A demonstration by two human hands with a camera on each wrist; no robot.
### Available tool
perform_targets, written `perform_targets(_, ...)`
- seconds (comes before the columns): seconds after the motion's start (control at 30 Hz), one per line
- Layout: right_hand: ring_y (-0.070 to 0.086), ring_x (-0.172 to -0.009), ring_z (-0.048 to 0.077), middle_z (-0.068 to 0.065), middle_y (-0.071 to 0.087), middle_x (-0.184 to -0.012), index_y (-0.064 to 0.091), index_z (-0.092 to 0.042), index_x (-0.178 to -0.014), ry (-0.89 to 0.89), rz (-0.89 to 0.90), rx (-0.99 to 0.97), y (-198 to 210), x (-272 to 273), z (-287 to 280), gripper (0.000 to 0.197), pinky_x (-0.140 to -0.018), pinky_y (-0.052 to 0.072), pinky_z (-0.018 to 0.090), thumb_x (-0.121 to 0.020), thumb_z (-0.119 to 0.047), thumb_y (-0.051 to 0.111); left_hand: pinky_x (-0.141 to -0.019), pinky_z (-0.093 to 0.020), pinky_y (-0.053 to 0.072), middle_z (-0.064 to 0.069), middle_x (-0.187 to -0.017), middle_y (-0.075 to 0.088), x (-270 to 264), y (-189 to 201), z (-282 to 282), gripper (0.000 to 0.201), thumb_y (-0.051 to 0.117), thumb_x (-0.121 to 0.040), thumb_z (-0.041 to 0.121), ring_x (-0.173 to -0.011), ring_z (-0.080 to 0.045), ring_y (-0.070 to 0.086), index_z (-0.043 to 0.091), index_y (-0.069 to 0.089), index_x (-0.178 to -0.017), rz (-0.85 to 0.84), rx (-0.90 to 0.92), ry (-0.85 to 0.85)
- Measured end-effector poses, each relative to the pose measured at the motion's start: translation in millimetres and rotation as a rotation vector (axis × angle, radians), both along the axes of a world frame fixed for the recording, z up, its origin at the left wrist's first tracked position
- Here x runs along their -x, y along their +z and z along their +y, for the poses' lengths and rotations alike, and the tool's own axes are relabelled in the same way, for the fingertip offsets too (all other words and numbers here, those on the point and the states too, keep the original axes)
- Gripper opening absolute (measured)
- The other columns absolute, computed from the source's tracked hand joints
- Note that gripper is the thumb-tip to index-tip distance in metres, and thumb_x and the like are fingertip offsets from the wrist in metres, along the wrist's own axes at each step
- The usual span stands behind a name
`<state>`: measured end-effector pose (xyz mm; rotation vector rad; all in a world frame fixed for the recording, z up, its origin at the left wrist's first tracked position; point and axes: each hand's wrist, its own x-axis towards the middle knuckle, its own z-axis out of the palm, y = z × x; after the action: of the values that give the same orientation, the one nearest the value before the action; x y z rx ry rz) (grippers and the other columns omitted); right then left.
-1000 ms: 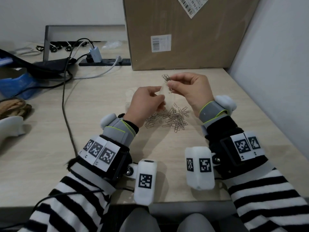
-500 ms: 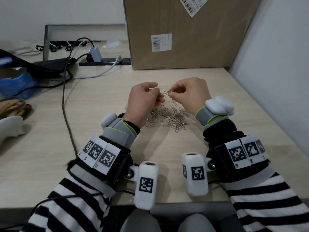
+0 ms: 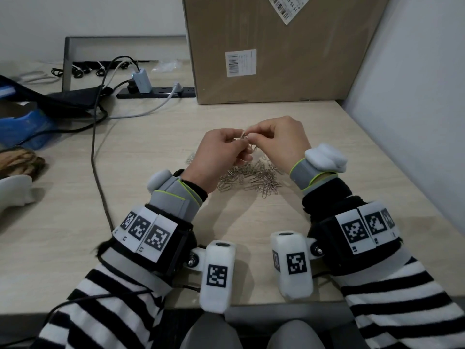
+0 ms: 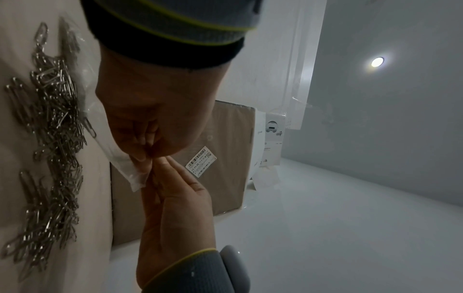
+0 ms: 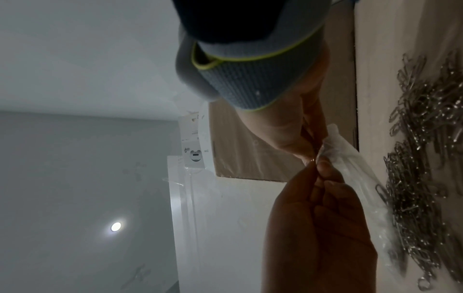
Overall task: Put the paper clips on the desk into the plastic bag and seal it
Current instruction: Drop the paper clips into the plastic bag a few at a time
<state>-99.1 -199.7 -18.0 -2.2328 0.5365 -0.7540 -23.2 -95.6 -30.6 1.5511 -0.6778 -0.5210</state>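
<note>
Head view: my left hand [image 3: 221, 152] and right hand [image 3: 276, 139] both pinch the plastic bag [image 5: 350, 168] mouth.
Bag hangs lengthwise toward the paper clips [image 3: 254, 178] piled beneath.

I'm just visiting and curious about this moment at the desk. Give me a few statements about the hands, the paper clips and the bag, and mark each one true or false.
1. The left hand pinches the clear plastic bag. True.
2. All the paper clips are already inside the bag. False: a pile of paper clips lies loose on the desk.
3. The right hand pinches a few clips at the bag's mouth. True.
4. The cardboard box lies flat under the hands. False: it stands upright at the back of the desk.
5. The right hand rests flat on the desk. False: it is raised above the pile, fingertips meeting the left hand's.
</note>
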Motion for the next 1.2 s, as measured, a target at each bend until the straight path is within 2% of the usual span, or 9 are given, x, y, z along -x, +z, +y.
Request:
perform_targets(0.17,0.067,-0.089,0.009,-0.001,0.074,-0.103,0.074,-0.018,-0.102,0.051,-0.036,0.034,2.1,1.8,0.3,0.023,-0.078,0.049,0.015,-0.087,-0.011,0.058,-0.048,-0.014,0.044,-0.005,-0.067,0.061,-4.1,2.4,1.8,0.020,0.049,-0.091,0.000,-0.049,-0.003,0.058,0.000,0.062,-0.106,0.037,0.082,0.082)
perform_targets(0.27,0.063,-0.070,0.005,-0.008,0.072,-0.080,0.074,-0.023,-0.086,-0.054,-0.132,0.033,0.0,0.3,-2.6,0.010,-0.076,0.055,0.028,-0.078,-0.023,0.067,-0.048,-0.014,0.044,-0.005,-0.069,0.061,-8.3,3.2,1.9,0.022,0.053,-0.091,0.004,-0.050,-0.003,0.058,-0.002,0.061,-0.111,0.060,0.120,0.152)
perform_targets(0.37,0.055,-0.060,0.004,-0.010,0.063,-0.068,0.064,-0.024,-0.082,-0.151,-0.024,-0.010,-3.6,1.0,-9.8,0.022,-0.060,0.047,0.024,-0.071,-0.040,0.073,-0.050,-0.015,0.045,-0.005,-0.070,0.063,-10.7,5.0,3.8,0.026,0.055,-0.090,0.004,-0.052,-0.005,0.059,-0.002,0.061,-0.114,0.052,0.126,0.158)
perform_targets(0.5,0.055,-0.043,0.004,-0.003,0.065,-0.057,0.066,-0.016,-0.071,-0.024,-0.025,-0.201,-4.1,1.0,-9.6,0.011,-0.048,0.044,0.016,-0.080,-0.021,0.068,-0.051,-0.014,0.045,-0.004,-0.070,0.065,-8.6,7.7,7.0,0.025,0.058,-0.087,0.003,-0.054,-0.005,0.060,0.002,0.064,-0.111,0.010,0.111,0.103)
perform_targets(0.6,0.064,-0.053,0.007,0.001,0.070,-0.067,0.068,-0.015,-0.077,0.016,-0.156,-0.304,-1.4,-0.5,-10.1,0.013,-0.046,0.043,0.015,-0.086,-0.018,0.060,-0.051,-0.014,0.045,-0.003,-0.071,0.065,-9.3,9.9,7.7,0.022,0.058,-0.086,0.002,-0.055,-0.005,0.060,0.004,0.064,-0.108,-0.006,0.158,0.151)
perform_targets(0.77,0.063,-0.070,0.012,0.003,0.072,-0.083,0.070,-0.019,-0.086,0.098,0.029,-0.185,-12.7,-4.5,-6.3,0.007,-0.063,0.049,0.022,-0.083,-0.024,0.066,-0.054,-0.014,0.046,0.001,-0.066,0.064,-20.7,12.7,13.6,0.020,0.059,-0.088,0.005,-0.056,-0.003,0.061,0.002,0.064,-0.107,0.035,0.310,0.337)
perform_targets(0.93,0.054,-0.104,0.010,-0.006,0.062,-0.121,0.062,-0.031,-0.116,0.272,0.413,0.097,-19.9,-8.3,-2.8,0.048,-0.086,0.040,0.023,-0.070,-0.042,0.076,-0.054,-0.016,0.046,0.003,-0.064,0.062,-29.1,18.1,19.5,0.016,0.059,-0.088,0.008,-0.058,-0.004,0.061,0.007,0.064,-0.104,-0.013,0.399,0.439)
perform_targets(1.03,0.043,-0.124,0.016,-0.007,0.054,-0.132,0.052,-0.041,-0.126,0.310,0.503,0.182,-26.8,-12.3,-2.9,0.072,-0.105,0.036,0.035,-0.060,-0.058,0.074,-0.053,-0.015,0.044,0.003,-0.064,0.062,-30.7,18.0,19.9,0.014,0.059,-0.089,0.009,-0.058,-0.004,0.061,0.011,0.064,-0.101,-0.072,0.386,0.457)
perform_targets(1.2,0.039,-0.125,0.022,-0.003,0.050,-0.134,0.050,-0.038,-0.130,0.398,0.568,0.286,-29.8,-13.7,0.6,0.064,-0.108,0.032,0.043,-0.072,-0.048,0.072,-0.052,-0.014,0.044,0.001,-0.067,0.062,-31.6,12.2,16.0,0.021,0.056,-0.087,0.006,-0.054,0.000,0.059,0.007,0.065,-0.106,-0.113,0.259,0.404)
